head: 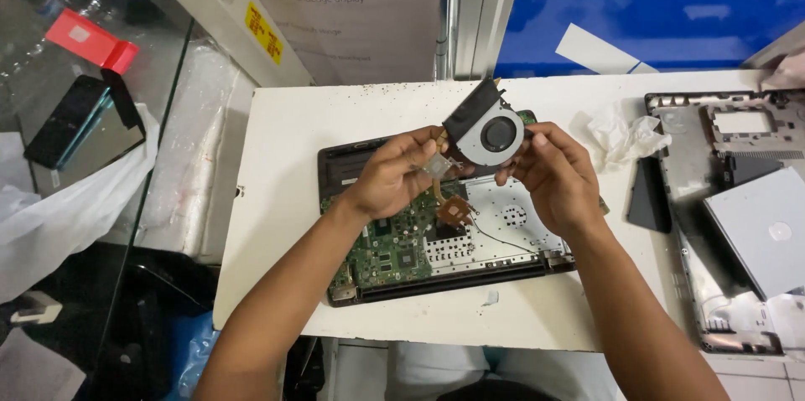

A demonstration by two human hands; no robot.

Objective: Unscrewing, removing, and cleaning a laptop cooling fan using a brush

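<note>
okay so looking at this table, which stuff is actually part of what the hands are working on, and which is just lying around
In use:
left hand
right hand
cooling fan with copper pipe, held by both hands
opened laptop with its green circuit board bare, under the hands

Lying about:
crumpled tissue
black flat part beside the laptop
grey laptop cover and drive at the right
phone on the glass shelf, left

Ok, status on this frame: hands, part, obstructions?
Left hand and right hand both grip cooling fan assembly, lifted above opened laptop. Nothing blocking.
</note>
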